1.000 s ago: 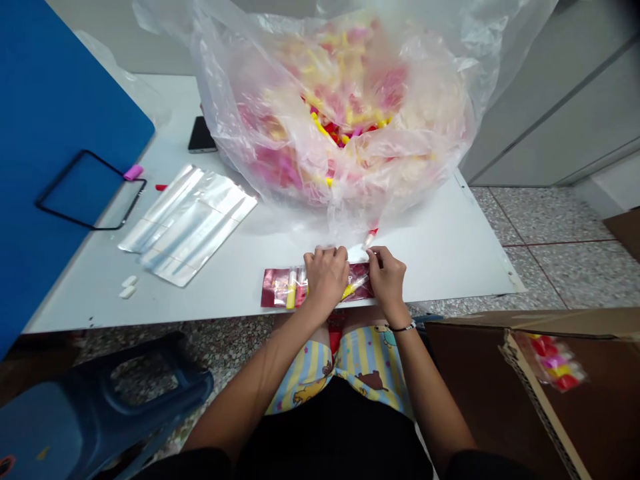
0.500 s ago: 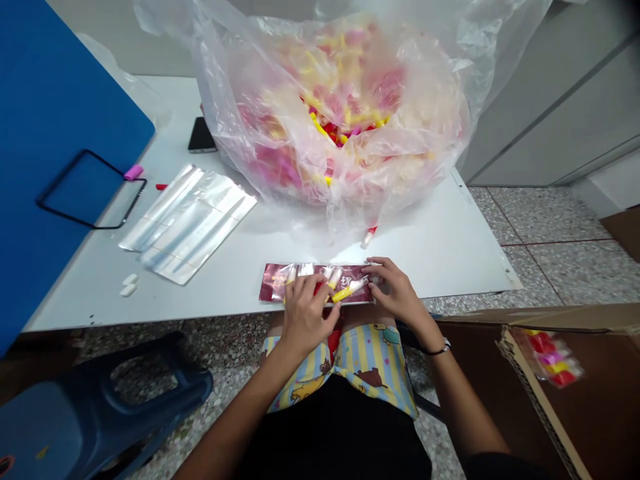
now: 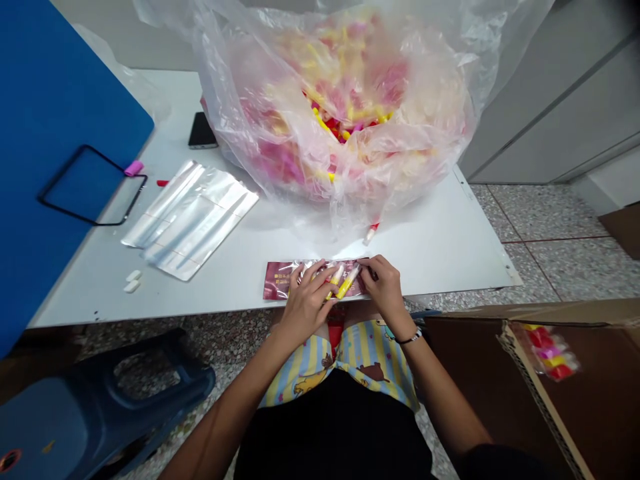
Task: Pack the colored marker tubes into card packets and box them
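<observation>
Both my hands work on a flat red foil-backed packet lying at the table's near edge. It has a clear front, and several yellow-and-white tubes lie inside. My left hand covers the packet's middle, its fingers pressing on the tubes. My right hand pinches the packet's right end. One loose tube with a red end lies on the white table just beyond my hands. A large clear plastic bag holds a heap of pink, yellow and red pieces.
Stacked silver pouches lie left of the packet, near two small white pieces. Farther back are a phone and a blue board. An open cardboard box stands at lower right, and a dark blue stool at lower left.
My hands have closed in over the packet's middle from its edges. The tubes now lie under the packet's clear front, and my left hand presses down on them.
</observation>
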`<state>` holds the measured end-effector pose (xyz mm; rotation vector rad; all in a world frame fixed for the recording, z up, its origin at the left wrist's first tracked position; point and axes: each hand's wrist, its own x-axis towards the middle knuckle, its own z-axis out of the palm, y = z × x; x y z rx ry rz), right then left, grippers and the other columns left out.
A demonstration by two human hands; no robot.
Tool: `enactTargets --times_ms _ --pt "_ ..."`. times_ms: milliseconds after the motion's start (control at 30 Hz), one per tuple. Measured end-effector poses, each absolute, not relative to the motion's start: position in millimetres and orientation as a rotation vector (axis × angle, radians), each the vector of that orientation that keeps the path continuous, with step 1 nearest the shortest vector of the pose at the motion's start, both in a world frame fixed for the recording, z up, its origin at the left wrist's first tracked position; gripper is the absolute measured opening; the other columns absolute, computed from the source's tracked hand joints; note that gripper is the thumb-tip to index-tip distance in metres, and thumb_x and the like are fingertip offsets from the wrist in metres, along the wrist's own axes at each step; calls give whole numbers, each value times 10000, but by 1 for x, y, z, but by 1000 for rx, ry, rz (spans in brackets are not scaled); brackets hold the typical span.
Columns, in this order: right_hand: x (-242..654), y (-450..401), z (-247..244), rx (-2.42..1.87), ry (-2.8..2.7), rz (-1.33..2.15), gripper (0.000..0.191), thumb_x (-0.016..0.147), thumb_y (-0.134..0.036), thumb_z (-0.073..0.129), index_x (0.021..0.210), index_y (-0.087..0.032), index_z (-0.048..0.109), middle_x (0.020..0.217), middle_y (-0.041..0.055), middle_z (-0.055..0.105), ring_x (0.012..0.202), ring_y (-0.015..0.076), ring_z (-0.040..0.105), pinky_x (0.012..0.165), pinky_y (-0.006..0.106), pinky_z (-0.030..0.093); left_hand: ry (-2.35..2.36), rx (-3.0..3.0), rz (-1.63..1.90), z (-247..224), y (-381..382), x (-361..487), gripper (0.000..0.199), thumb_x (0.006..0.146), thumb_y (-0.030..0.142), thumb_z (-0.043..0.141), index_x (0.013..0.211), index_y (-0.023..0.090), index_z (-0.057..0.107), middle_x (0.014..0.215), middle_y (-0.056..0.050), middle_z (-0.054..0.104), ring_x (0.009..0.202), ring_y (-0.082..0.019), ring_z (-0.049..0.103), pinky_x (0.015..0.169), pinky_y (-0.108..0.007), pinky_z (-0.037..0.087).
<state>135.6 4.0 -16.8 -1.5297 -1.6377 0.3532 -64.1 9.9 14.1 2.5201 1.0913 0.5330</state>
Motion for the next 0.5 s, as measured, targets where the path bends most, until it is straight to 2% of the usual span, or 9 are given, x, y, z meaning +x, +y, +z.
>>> enactTargets --times_ms 133,267,367,433,500 --pt "138 8 -15 -1677 -1616 353 141 840 -199 494 960 -195 568 808 31 603 690 178 562 648 289 444 1002 2520 542 15 18 -66 53 855 224 571 889 217 611 1324 -39 552 1325 -272 360 1075 -529 233" --pt "148 10 -10 -1629 -1676 504 76 792 -196 542 863 -196 569 738 3 568 600 151 513 606 271 432 896 2467 561 18 31 -68 106 847 202 537 848 213 642 1319 -48 548 1279 -260 418 1043 -468 329" --pt "153 7 -9 -1552 -1715 537 72 786 -191 563 835 -192 614 774 21 571 589 142 506 592 271 445 896 2452 551 20 42 -67 233 828 157 489 994 222 639 1320 -54 544 1256 -248 445 1029 -441 363" --pt "152 3 -11 -1537 -1701 479 115 802 -171 542 860 -190 639 805 38 566 632 154 532 608 281 462 891 2494 506 21 48 -66 326 805 167 500 1109 230 597 1328 -55 541 1268 -258 435 1048 -471 331" --pt "147 1 -14 -1526 -1682 407 178 824 -139 498 887 -192 655 828 52 558 704 171 561 640 293 477 855 2538 443 22 52 -64 367 781 171 508 1133 245 582 1338 -39 537 1277 -264 425 1068 -501 283"
